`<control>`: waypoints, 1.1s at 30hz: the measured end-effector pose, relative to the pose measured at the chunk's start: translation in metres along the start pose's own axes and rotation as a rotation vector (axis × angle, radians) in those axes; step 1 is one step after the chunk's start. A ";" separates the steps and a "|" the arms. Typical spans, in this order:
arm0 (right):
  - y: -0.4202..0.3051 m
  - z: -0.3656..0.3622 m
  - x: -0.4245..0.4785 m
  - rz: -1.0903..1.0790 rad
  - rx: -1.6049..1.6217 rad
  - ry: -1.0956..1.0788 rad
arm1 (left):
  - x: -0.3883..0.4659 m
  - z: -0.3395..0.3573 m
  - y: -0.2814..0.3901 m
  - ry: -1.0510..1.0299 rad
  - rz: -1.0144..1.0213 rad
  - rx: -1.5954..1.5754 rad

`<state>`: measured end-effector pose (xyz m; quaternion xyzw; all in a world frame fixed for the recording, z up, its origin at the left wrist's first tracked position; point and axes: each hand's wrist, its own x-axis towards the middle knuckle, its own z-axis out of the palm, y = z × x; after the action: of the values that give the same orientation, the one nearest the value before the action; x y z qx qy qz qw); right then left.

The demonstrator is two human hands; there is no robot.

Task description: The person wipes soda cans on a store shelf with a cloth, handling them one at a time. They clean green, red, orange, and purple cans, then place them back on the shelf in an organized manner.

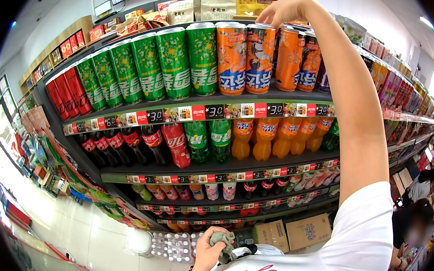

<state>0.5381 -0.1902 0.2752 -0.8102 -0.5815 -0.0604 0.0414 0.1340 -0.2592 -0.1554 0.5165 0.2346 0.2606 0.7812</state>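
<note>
My right hand (285, 12) reaches over the top shelf, its fingers down behind and between the orange soda cans (260, 59); whether it grips one is hidden. A gap shows between that can and the orange can (290, 60) to its right. Left of these stand several green soda cans (173, 64) and red cans (77, 91) at the far left. Low in the view, near my body, my left hand (210, 250) is closed around a crumpled grey-green cloth (222, 246).
Soda bottles (267, 139) fill the shelf below, behind a price strip (200, 113). Snack bags (218, 9) stand above the cans. Cardboard boxes (308, 231) and shrink-wrapped bottles (176, 247) sit on the floor. Another person (413, 223) is at the lower right.
</note>
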 end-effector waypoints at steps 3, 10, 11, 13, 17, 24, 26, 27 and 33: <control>-0.009 -0.003 0.001 0.051 -0.055 -0.023 | 0.002 -0.001 0.000 0.032 0.002 -0.002; 0.002 0.005 0.035 0.061 -0.051 0.127 | 0.006 -0.002 0.004 0.016 0.024 0.017; 0.005 0.003 0.037 0.054 -0.041 0.120 | 0.007 -0.003 0.003 0.005 0.035 0.019; -0.004 0.003 0.035 0.033 -0.017 0.097 | 0.007 -0.002 0.006 0.032 0.011 0.005; -0.021 0.003 0.024 -0.019 0.023 0.101 | 0.009 -0.004 0.006 0.048 0.004 0.006; -0.009 0.003 0.046 0.031 -0.101 0.052 | 0.013 -0.003 0.004 0.038 -0.007 0.005; -0.014 0.003 0.041 0.029 -0.111 0.054 | 0.013 -0.001 0.005 0.039 -0.015 0.006; -0.014 0.002 0.037 0.030 -0.116 0.061 | 0.015 0.000 0.006 0.037 -0.015 0.009; -0.006 -0.010 -0.005 -0.036 -0.020 0.176 | 0.014 0.002 0.004 0.030 -0.039 0.008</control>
<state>0.5306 -0.1944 0.2848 -0.7917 -0.5893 -0.1380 0.0833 0.1450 -0.2499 -0.1529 0.5110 0.2574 0.2521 0.7804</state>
